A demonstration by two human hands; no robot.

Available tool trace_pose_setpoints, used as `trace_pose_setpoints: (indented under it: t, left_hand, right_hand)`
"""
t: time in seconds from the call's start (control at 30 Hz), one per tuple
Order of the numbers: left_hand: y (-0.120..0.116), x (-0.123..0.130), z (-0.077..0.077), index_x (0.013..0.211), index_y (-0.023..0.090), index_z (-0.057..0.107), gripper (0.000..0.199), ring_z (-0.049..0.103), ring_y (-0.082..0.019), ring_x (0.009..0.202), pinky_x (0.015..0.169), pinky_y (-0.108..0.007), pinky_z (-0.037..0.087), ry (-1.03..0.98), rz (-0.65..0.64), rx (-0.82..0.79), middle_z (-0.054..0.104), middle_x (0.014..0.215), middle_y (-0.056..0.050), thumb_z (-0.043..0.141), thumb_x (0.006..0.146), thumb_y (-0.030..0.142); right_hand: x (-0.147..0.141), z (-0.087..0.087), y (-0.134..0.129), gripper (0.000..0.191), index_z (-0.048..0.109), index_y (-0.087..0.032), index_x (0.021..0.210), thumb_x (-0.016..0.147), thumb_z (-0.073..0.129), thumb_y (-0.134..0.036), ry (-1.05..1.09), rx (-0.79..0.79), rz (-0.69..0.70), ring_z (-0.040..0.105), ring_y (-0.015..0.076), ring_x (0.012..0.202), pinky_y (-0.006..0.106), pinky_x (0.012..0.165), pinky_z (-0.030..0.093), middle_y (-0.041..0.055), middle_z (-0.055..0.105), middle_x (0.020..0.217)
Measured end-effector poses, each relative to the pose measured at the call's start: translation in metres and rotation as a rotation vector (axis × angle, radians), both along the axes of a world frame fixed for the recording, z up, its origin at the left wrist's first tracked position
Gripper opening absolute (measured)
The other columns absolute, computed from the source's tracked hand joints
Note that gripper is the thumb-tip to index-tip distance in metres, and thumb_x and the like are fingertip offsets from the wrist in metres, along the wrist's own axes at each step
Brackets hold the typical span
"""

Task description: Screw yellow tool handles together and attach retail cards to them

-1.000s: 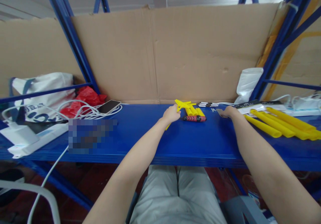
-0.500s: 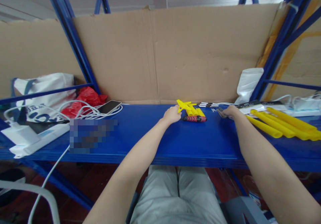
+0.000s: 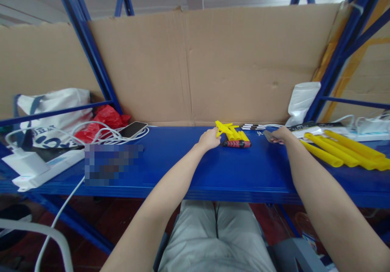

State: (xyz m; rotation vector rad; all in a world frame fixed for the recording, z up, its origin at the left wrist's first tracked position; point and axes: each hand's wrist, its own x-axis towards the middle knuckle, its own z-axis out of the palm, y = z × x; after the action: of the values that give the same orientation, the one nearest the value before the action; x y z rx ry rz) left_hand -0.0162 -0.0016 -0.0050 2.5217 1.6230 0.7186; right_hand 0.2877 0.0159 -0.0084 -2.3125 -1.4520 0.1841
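My left hand (image 3: 209,139) is closed, with a yellow plastic piece (image 3: 218,129) with pointed arms at its fingertips. Just right of it, short yellow plastic parts (image 3: 233,133) lie in a small pile. A red and black tool handle (image 3: 237,143) lies in front of that pile. Farther right, my right hand (image 3: 279,135) is closed on a small flat grey piece (image 3: 268,136), whose kind I cannot make out. Tiny white bits (image 3: 260,133) lie left of that hand.
Several long yellow tubes (image 3: 344,152) lie at the right of the blue shelf (image 3: 170,170). Black-and-white sticks (image 3: 252,127) lie near the cardboard (image 3: 228,69). On the left are a phone (image 3: 134,130), white cables, a red bag (image 3: 105,119) and a power strip (image 3: 55,170).
The grey piece in my right hand has turned and now shows a plainer, flatter face. My left hand has hardly moved.
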Motion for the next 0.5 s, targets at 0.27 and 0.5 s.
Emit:
trace_pose_setpoints:
  t: [0.27,0.5]
  left_hand:
    - [-0.003,0.0,0.004,0.119,0.015,0.05,0.039,0.056,-0.025,0.108,0.088,-0.033,0.045,0.073,0.011,-0.035,0.06,0.117,-0.012,0.049,0.082,0.026]
    - [-0.003,0.0,0.004,0.119,0.014,0.05,0.039,0.056,-0.025,0.109,0.088,-0.034,0.045,0.076,0.011,-0.033,0.06,0.117,-0.012,0.048,0.082,0.026]
  right_hand:
    - [-0.003,0.003,0.0,0.016,0.062,-0.012,0.074,0.081,0.049,-0.018,0.372,-0.065,-0.159,0.055,0.0111,0.043,0.02,0.037,0.037,0.0086,0.064,0.061]
    - [-0.007,0.008,0.0,0.02,0.06,-0.006,0.092,0.083,0.046,-0.016,0.384,-0.055,-0.171,0.048,0.0091,0.035,0.022,0.037,0.037,0.0094,0.064,0.061]
